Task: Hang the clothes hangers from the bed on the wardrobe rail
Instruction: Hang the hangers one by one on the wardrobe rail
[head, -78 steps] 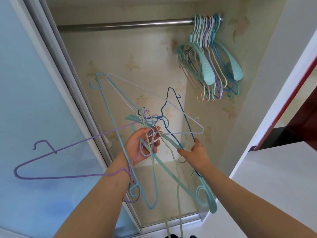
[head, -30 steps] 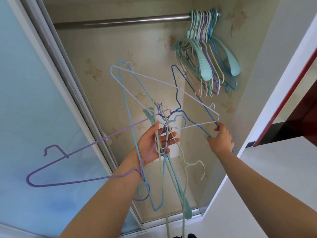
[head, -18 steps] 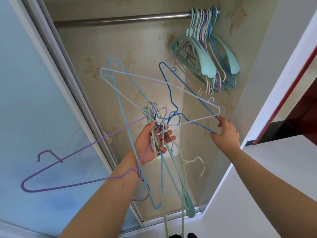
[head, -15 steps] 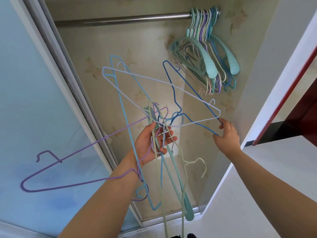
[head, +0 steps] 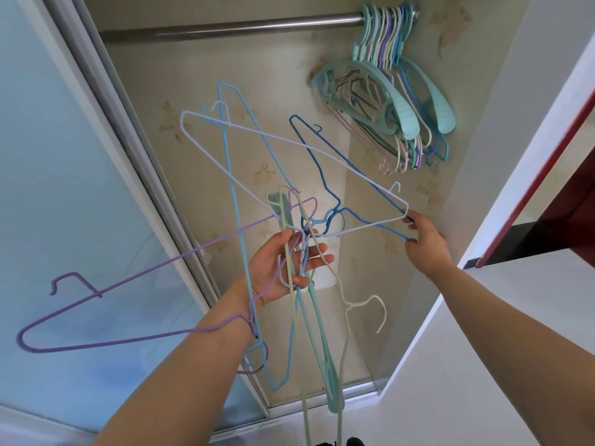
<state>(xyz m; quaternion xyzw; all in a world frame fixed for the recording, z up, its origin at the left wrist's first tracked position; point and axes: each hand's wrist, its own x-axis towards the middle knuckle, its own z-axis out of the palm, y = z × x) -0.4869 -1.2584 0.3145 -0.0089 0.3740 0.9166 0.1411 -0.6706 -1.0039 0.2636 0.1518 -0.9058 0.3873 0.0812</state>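
My left hand (head: 279, 268) holds a tangled bunch of several hangers by their hooks in front of the open wardrobe. A purple hanger (head: 106, 304) sticks out to the left, a light-blue one (head: 235, 220) stands up, and teal and cream ones (head: 325, 342) hang down. My right hand (head: 423, 244) pinches the corner of a dark-blue hanger (head: 322, 170) and touches the white one (head: 277, 138) beside it, both still caught in the bunch. The metal rail (head: 231, 27) runs across the top, well above both hands.
Several hangers (head: 391, 101) hang bunched at the rail's right end. A sliding door (head: 58, 188) with a metal frame stands on the left. A white wall (head: 515, 156) and a dark red shelf edge (head: 547, 201) close in on the right.
My right hand has drawn the dark-blue hanger's corner up and to the right, away from the bunch. The left hand holds the bunch in much the same place.
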